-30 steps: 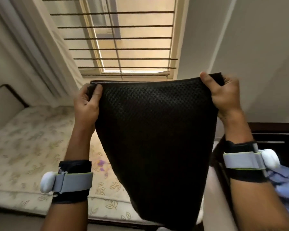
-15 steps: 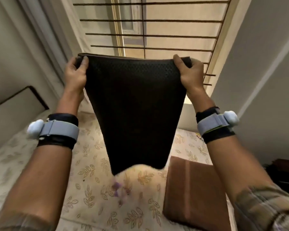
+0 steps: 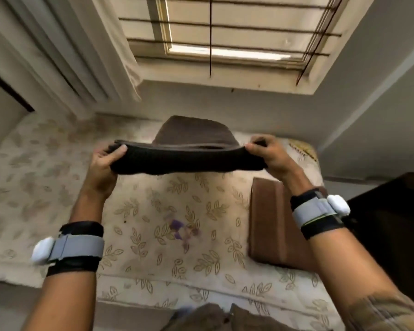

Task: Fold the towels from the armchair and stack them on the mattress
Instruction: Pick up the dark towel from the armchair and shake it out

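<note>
- Above the mattress [image 3: 58, 187], you held the dark towel [image 3: 189, 161] stretched level between your grips.
- Your left grip [image 3: 103, 166] pinched the towel's left end, thumb on the near face.
- Your right grip [image 3: 270, 156] pinched its right end.
- On the right, a folded brown towel [image 3: 273, 225] lay on the mattress.

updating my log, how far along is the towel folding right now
Done: one folded brown towel lies on the mattress, at the right. In hand: the left hand and right hand each grip an end of a dark towel, stretched out above the mattress. Left: finish folding it and stack it with the brown one. The armchair is out of view, so any remaining towels cannot be counted.
</note>
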Motion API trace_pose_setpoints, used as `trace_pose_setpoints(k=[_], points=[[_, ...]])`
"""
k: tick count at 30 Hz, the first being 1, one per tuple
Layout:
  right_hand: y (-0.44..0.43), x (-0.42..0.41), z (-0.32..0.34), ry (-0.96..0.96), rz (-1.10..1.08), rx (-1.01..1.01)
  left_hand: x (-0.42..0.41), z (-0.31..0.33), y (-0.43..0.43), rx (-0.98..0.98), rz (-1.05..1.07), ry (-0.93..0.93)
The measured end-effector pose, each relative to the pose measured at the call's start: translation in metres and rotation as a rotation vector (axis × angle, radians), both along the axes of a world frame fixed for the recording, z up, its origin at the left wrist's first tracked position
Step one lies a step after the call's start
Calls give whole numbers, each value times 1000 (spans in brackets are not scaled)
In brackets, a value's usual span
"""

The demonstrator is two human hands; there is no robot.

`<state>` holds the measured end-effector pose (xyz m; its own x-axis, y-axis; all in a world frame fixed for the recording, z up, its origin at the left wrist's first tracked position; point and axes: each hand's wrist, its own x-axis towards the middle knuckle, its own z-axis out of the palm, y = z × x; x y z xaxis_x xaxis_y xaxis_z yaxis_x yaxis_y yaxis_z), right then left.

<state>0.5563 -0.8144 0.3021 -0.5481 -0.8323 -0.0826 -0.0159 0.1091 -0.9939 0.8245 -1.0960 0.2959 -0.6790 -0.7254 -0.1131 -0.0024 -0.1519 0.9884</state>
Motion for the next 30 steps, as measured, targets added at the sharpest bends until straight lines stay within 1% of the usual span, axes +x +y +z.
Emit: trace_pose_setpoints(k=[1, 3, 4, 6, 9, 10, 11, 13, 15, 17, 18, 20, 21, 23, 25, 26, 27, 28, 30], points=[[8, 5, -16, -21, 67, 77, 7, -14, 3, 10, -44, -52], [25, 19, -67, -84, 278, 262, 27, -56, 10, 82, -179, -196], [35, 29, -91, -140, 375, 330, 38, -72, 15, 124, -250, -269], [54, 51, -130, -278, 494, 436, 60, -103, 22, 177, -365, -422], [74, 81, -167, -524, 531, 512, 88, -134, 40, 264, -515, -594], [75, 88, -175, -559, 527, 536, 93, -143, 43, 321, -523, -624], [74, 89, -184, -548, 503, 567, 93, -156, 43, 363, -490, -647], [66, 87, -193, -436, 393, 618, 88, -177, 40, 370, -344, -674], [50, 73, -209, -278, 153, 630, 65, -202, 28, 317, -202, -696], [24, 50, -225, -162, -90, 621, 29, -221, 7, 258, -127, -650], [9, 36, -235, -126, -195, 599, 4, -234, -7, 207, -107, -629], [-18, 17, -249, -91, -328, 564, -31, -253, -24, 93, -64, -622], [-34, 6, -262, -85, -377, 570, -49, -269, -35, 28, -41, -634], [-61, -20, -309, -47, -476, 628, -82, -316, -53, -120, 20, -712], [-69, -26, -324, 5, -516, 711, -93, -325, -58, -210, 69, -778], [-71, -21, -337, 28, -519, 743, -95, -335, -56, -266, 61, -800], [-72, -11, -348, 91, -496, 749, -94, -345, -50, -352, 4, -794], [-69, 5, -357, 191, -454, 726, -87, -356, -37, -461, -99, -766], [-56, 56, -370, 422, -281, 716, -61, -377, 7, -619, -346, -795]])
